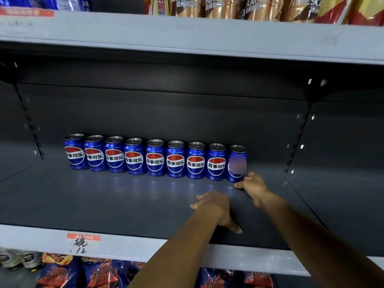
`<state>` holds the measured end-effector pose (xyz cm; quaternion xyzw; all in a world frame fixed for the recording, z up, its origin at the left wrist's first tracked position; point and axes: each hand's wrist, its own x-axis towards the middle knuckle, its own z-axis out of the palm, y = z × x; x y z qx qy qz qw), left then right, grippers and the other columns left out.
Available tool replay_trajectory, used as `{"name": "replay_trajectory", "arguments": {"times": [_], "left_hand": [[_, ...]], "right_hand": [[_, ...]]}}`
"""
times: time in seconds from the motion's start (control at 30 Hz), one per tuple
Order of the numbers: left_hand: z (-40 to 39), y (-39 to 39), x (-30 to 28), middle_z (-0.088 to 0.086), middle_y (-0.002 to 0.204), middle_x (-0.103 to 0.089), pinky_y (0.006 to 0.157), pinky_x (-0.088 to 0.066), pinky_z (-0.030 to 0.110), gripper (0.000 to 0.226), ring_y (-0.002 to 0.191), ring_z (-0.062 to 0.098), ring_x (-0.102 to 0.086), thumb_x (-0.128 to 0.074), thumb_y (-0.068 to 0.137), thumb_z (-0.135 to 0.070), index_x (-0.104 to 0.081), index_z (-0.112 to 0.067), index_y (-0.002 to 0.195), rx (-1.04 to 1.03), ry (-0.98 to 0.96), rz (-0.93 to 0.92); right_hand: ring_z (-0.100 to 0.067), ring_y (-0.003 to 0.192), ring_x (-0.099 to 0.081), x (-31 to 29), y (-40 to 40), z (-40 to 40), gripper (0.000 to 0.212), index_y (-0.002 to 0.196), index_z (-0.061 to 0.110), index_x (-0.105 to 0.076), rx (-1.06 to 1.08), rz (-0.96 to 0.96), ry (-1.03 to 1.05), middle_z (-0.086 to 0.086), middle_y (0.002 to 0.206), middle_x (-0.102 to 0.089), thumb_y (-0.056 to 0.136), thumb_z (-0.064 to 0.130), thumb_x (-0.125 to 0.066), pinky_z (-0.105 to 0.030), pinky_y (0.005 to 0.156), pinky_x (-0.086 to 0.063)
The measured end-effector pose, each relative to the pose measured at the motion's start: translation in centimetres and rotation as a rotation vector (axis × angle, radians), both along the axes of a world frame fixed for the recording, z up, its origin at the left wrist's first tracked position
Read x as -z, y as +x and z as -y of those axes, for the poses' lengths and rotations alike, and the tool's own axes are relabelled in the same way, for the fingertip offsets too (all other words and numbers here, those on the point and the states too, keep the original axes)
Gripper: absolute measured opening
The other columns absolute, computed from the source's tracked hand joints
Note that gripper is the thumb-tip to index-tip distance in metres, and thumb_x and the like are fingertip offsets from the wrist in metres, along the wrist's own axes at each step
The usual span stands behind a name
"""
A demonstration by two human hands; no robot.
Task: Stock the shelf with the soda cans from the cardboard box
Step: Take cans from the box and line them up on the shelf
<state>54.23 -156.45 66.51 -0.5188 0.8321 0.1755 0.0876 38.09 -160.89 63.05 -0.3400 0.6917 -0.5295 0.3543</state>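
Dark shelf runs wide, grey front edge below. Row of blue soda cans stands upright along back, side by side, labels forward; one more can tucked behind leftmost. Left hand hovers flat over shelf in front of row, fingers spread, holding nothing. Right hand reaches to last can at right end, fingertips touching its base, not clearly wrapped around it. Handwritten price tag on front edge. Cardboard box not in sight.

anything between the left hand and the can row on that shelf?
No. In the head view the stretch of shelf from the left hand up to the can row is bare. The right hand touches the rightmost can.
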Motion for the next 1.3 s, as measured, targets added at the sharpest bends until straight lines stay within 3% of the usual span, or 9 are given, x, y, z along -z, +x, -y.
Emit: {"name": "replay_trajectory", "arguments": {"times": [0.13, 0.23, 0.37, 0.43, 0.57, 0.77, 0.9, 1.1, 1.3], "left_hand": [[-0.8, 0.6, 0.0, 0.02, 0.143, -0.04, 0.106, -0.035, 0.058, 0.096, 0.132, 0.042, -0.036, -0.073, 0.069, -0.062, -0.041, -0.003, 0.137, -0.029, 0.001, -0.017], [-1.4, 1.1, -0.1, 0.019, 0.147, -0.034, 0.11, -0.03, 0.057, 0.097, 0.136, 0.04, -0.031, -0.069, 0.072, -0.063, -0.036, -0.004, 0.141, -0.05, 0.01, -0.029], [-1.8, 1.7, 0.5, 0.019, 0.152, -0.028, 0.113, -0.027, 0.051, 0.096, 0.139, 0.035, -0.027, -0.064, 0.074, -0.067, -0.035, -0.005, 0.143, -0.068, -0.029, -0.04], [-2.2, 1.9, 0.8, 0.018, 0.154, -0.023, 0.114, -0.024, 0.05, 0.096, 0.142, 0.034, -0.022, -0.06, 0.075, -0.07, -0.035, -0.008, 0.144, -0.063, -0.06, -0.045], [-2.9, 1.9, 1.5, 0.016, 0.144, -0.04, 0.108, -0.035, 0.046, 0.084, 0.132, 0.032, -0.038, -0.057, 0.078, -0.07, -0.047, -0.009, 0.134, -0.074, -0.119, -0.057], [-6.6, 1.1, 0.9, 0.014, 0.124, -0.056, 0.088, -0.048, 0.038, 0.042, 0.111, 0.033, -0.056, -0.055, 0.091, -0.041, -0.058, -0.01, 0.119, -0.02, -0.3, -0.114], [-9.2, 0.0, 1.1, 0.014, 0.116, -0.061, 0.082, -0.049, 0.038, 0.032, 0.104, 0.035, -0.059, -0.048, 0.094, -0.034, -0.061, -0.012, 0.114, 0.065, -0.412, -0.232], [-12.9, -1.4, 3.5, 0.006, 0.117, -0.058, 0.091, -0.044, 0.035, 0.034, 0.112, 0.025, -0.049, -0.047, 0.092, -0.021, -0.055, -0.012, 0.123, 0.476, -0.599, -0.405], [-14.6, -1.7, 7.5, 0.007, 0.099, -0.069, 0.084, -0.052, 0.039, 0.038, 0.099, 0.029, -0.061, -0.042, 0.077, -0.02, -0.069, -0.009, 0.1, 0.586, -0.663, -0.519]], "right_hand": [[-0.027, 0.115, -0.054, -1.1, 2.0, -2.8, 0.065, 0.135, -0.002, -0.039, -0.016, -0.074, 0.05, -0.01, 0.123, -0.057, 0.077, -0.009, -0.068, -0.033, 0.09, -0.046], [-0.026, 0.119, -0.05, -1.4, 3.0, -5.0, 0.067, 0.138, -0.001, -0.037, -0.051, -0.123, 0.068, -0.009, 0.128, -0.052, 0.078, -0.01, -0.066, -0.031, 0.092, -0.045], [-0.018, 0.1, -0.049, -1.9, 3.7, -8.3, 0.056, 0.131, -0.001, -0.043, -0.128, -0.255, 0.139, -0.003, 0.104, -0.05, 0.08, -0.008, -0.066, -0.029, 0.09, -0.043], [-0.02, 0.109, -0.051, -1.8, 3.5, -9.5, 0.062, 0.133, 0.002, -0.043, -0.159, -0.301, 0.164, -0.006, 0.114, -0.053, 0.078, -0.002, -0.072, -0.028, 0.094, -0.044], [-0.018, 0.107, -0.052, -2.4, 2.5, -12.2, 0.054, 0.126, 0.004, -0.051, -0.237, -0.312, 0.205, -0.006, 0.11, -0.053, 0.077, 0.0, -0.073, -0.025, 0.091, -0.045], [-0.019, 0.088, -0.063, -2.8, 0.5, -16.0, 0.031, 0.111, 0.002, -0.062, -0.132, -0.253, 0.043, -0.004, 0.086, -0.066, 0.081, -0.003, -0.066, -0.029, 0.083, -0.052], [-0.013, 0.076, -0.063, -3.5, -0.1, -18.7, 0.02, 0.102, 0.012, -0.061, -0.211, -0.074, -0.048, -0.002, 0.085, -0.067, 0.087, -0.002, -0.059, -0.019, 0.065, -0.049], [-0.009, 0.056, -0.057, -3.1, -1.1, -21.9, 0.011, 0.099, 0.009, -0.062, -0.348, 0.033, -0.057, -0.007, 0.079, -0.063, 0.091, 0.003, -0.058, -0.016, 0.048, -0.041], [-0.011, 0.062, -0.061, 0.0, -2.8, -24.6, 0.01, 0.091, 0.011, -0.065, -0.487, 0.147, 0.007, -0.004, 0.081, -0.064, 0.092, 0.009, -0.055, -0.017, 0.051, -0.046]]}}
